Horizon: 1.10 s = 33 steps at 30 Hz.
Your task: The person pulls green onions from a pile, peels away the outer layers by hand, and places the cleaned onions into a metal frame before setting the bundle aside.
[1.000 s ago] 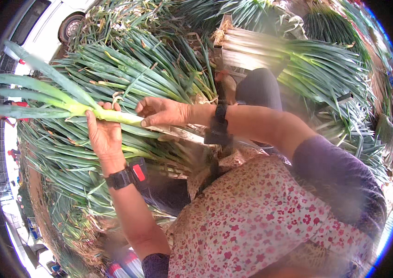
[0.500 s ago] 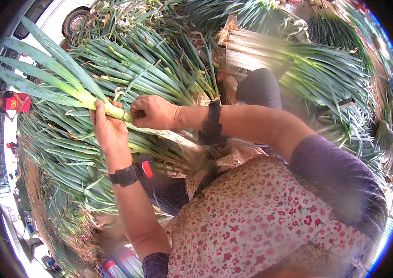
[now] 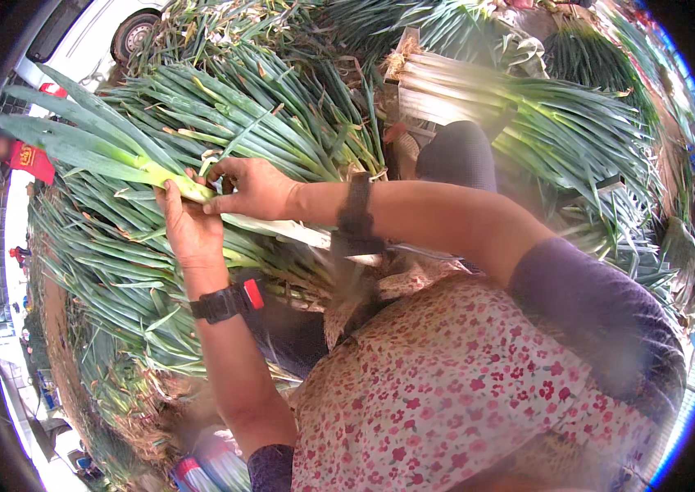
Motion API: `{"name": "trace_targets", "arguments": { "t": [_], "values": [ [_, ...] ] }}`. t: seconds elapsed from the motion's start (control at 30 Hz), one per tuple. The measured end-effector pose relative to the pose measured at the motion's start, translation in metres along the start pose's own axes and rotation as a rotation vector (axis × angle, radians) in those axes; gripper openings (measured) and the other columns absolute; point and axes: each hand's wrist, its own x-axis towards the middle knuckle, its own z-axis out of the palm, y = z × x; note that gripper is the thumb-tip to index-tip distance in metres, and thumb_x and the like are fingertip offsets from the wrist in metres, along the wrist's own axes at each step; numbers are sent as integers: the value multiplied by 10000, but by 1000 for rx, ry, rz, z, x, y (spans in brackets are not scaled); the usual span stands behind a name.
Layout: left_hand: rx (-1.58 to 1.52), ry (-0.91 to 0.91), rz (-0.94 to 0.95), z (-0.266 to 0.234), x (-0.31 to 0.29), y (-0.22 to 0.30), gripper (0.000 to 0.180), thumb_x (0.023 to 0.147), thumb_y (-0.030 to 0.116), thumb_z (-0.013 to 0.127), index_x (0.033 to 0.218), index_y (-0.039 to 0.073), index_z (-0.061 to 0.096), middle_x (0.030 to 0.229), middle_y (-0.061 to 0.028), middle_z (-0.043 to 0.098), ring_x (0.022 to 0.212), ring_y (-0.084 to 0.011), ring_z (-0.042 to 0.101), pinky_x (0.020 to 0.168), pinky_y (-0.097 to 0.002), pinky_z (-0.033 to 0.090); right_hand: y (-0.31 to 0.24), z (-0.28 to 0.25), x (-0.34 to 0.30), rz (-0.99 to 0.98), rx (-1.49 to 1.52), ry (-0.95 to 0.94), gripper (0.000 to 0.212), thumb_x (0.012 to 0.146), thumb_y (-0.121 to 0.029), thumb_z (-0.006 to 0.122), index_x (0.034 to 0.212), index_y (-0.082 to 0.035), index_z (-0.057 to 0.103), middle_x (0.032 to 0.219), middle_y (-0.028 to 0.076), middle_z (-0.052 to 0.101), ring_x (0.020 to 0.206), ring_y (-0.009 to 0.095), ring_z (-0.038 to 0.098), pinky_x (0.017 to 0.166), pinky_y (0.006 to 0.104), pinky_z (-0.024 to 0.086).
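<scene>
One long green onion is held slantwise in front of me, its leaves fanning out to the upper left. My left hand is closed around it from below, near where the leaves meet the stem. From the right, my right hand has its thumb and fingers closed on the stem just beside the left hand. The pale lower stem runs under my right wrist toward my lap. A large heap of green onions lies beneath and beyond both hands.
At the upper right, cleaned green onions with white stems lie in a metal frame. A parked white vehicle's wheel shows at the upper left. A person in red is at the far left. My grey knee rises beside the frame.
My right hand has moved left along the stem, closer to my left hand, and its fist has loosened into a thumb-and-finger grip. The onion's leaves have dipped slightly.
</scene>
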Motion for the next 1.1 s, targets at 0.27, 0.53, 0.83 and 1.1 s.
{"name": "trace_targets", "arguments": {
  "t": [0.27, 0.53, 0.83, 1.1],
  "values": [
    [107, 27, 128, 9, -8, 3, 397, 875, 199, 526, 1234, 128, 373, 970, -72, 508, 860, -184, 491, 786, -321, 429, 18, 9, 12, -67, 94, 43, 191, 793, -188, 620, 855, -8, 628, 782, 121, 617, 729, 186, 586, 687, 302, 462],
    [281, 362, 332, -34, 15, 59, 310, 897, 371, 440, 1109, 151, 390, 905, -70, 496, 681, -178, 471, 574, -317, 424, 27, -6, -21, 123, 798, -211, 280, 873, -238, 504, 1082, -52, 508, 849, 116, 600, 729, 195, 567, 680, 314, 465],
    [249, 481, 381, -137, 9, 212, 347, 891, 407, 344, 880, 73, 437, 723, -16, 408, 569, -136, 346, 514, -258, 324, 79, -71, -170, 424, -607, -853, 403, 745, -392, 557, 907, -26, 606, 771, 190, 615, 679, 350, 602, 601, 443, 470],
    [94, 131, 428, -136, -21, 245, 545, 820, 522, 478, 974, 0, 471, 791, -50, 459, 639, -155, 424, 567, -255, 395, 105, -91, -147, 93, -803, -723, 731, 759, -412, 600, 1304, -22, 310, 1092, 224, 539, 989, 363, 534, 830, 425, 438]
  ]
}}
